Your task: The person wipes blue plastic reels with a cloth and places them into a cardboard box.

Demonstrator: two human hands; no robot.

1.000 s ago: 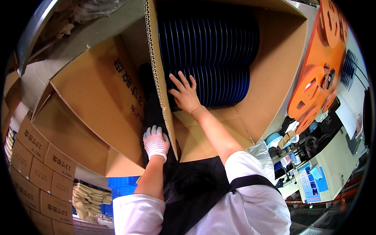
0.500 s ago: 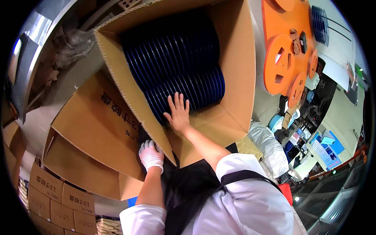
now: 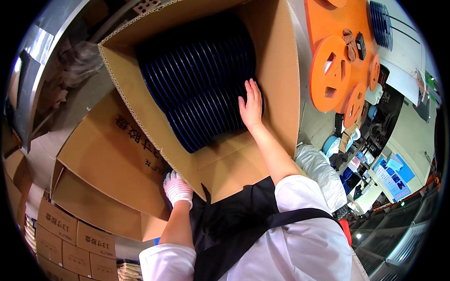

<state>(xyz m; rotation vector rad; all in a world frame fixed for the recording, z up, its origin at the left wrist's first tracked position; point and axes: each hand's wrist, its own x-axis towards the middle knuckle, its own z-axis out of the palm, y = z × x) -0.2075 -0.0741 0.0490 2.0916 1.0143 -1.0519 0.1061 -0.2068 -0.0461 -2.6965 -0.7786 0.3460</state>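
A large open cardboard box (image 3: pixel 277 93) stands before me, its long side slanting. Inside, dark blue discs (image 3: pixel 201 70) are packed on edge in two rows side by side. My bare right hand (image 3: pixel 251 105) reaches in over the right end of the nearer row, close to the box's right wall. Its fingers are stretched out and it grasps nothing. My left hand (image 3: pixel 178 188), in a white and pinkish knitted glove, lies against the outside of the box's left wall, beside a folded-out flap (image 3: pixel 112 150). Its fingers look extended, with the tips partly in shadow.
Smaller cardboard cartons (image 3: pixel 77 239) are stacked at the lower left. A metal-edged bench (image 3: pixel 49 61) runs along the left. At the right lie an orange table (image 3: pixel 323 23) with orange slotted discs (image 3: pixel 331 74), more blue discs (image 3: pixel 380 25) on rods, and a silvery wrapped bundle (image 3: pixel 321 178).
My right hand has moved right along the nearer row, from its left part to its right end. The left hand stays by the box wall. The view has shifted slightly.
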